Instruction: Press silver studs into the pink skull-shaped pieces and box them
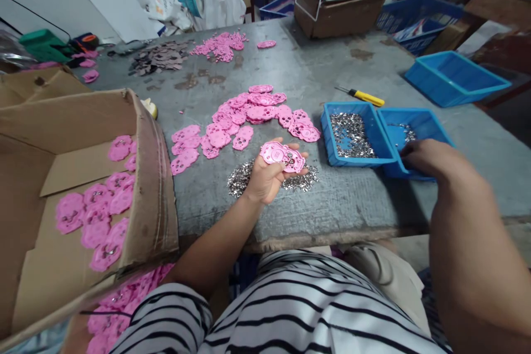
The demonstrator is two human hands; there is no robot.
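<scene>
My left hand (265, 177) is palm up over a small heap of silver metal bits (244, 177) on the grey table, fingers curled under a pink plastic piece (282, 156) that it holds. My right hand (427, 157) reaches into the right-hand blue tray (431, 127), fingers bunched at its near wall; what they pinch is too small to see. Just left of that tray stands a second blue tray (332, 138) full of small metal parts. A spread of pink plastic pieces (249, 116) lies on the table beyond my left hand.
A cardboard box (149, 177) with pink pieces inside stands at the left edge. A yellow-handled tool (365, 98) lies behind the trays. Further back are more pink pieces (219, 47), dark pieces (160, 58), a brown carton (336, 11) and an empty blue bin (456, 77).
</scene>
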